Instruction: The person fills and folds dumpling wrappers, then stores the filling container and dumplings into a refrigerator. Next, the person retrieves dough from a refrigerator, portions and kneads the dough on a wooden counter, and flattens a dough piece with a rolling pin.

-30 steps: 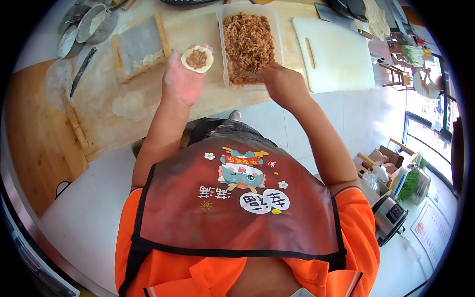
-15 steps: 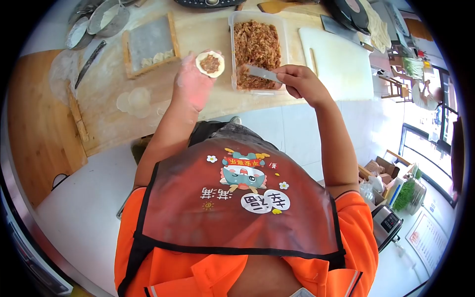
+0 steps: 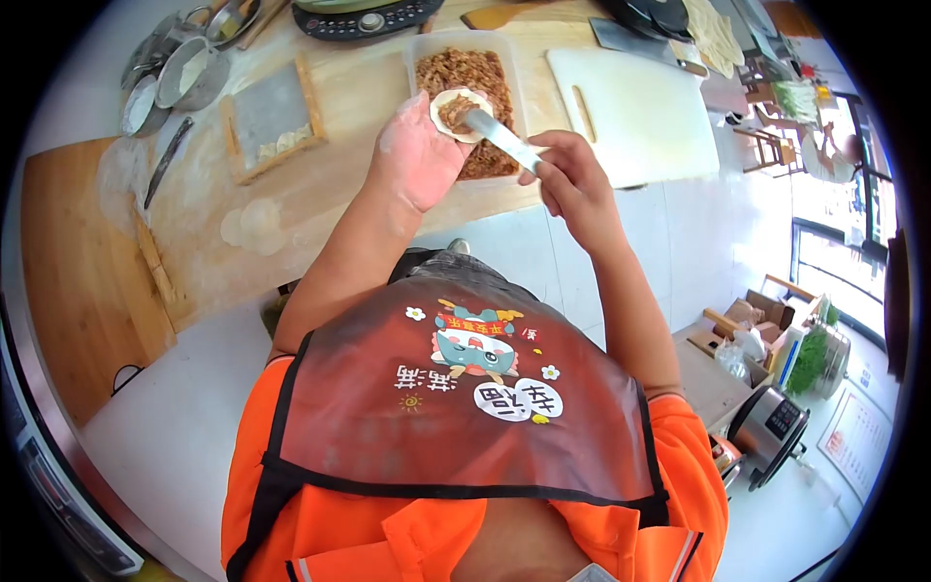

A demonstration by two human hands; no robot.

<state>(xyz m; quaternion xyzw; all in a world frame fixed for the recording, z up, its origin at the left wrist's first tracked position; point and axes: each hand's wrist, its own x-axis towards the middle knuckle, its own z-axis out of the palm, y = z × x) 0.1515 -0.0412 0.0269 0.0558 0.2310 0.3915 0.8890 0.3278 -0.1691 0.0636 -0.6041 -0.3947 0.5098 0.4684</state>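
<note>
My left hand [image 3: 419, 155], floury and palm up, holds a round dough wrapper [image 3: 448, 129] on its fingers. Brown filling [image 3: 454, 112] lies at the wrapper's middle. My right hand [image 3: 574, 184] grips a flat metal spatula [image 3: 504, 142], whose tip touches the filling. Behind both hands stands a clear plastic tub [image 3: 517, 92] of the same brown filling, partly hidden by my left hand and the spatula.
A wood-framed tray [image 3: 272, 112] with small dough pieces lies left, near thin wrappers [image 3: 254, 227], a rolling pin [image 3: 152, 254] and metal bowls [image 3: 192, 76]. A white cutting board [image 3: 640, 116] and a cleaver [image 3: 640, 46] lie right. A black appliance [image 3: 369, 23] stands behind.
My left hand has moved right with the wrapper, in front of the tub. The spatula has come out of the tub and its tip now meets the filling on the wrapper.
</note>
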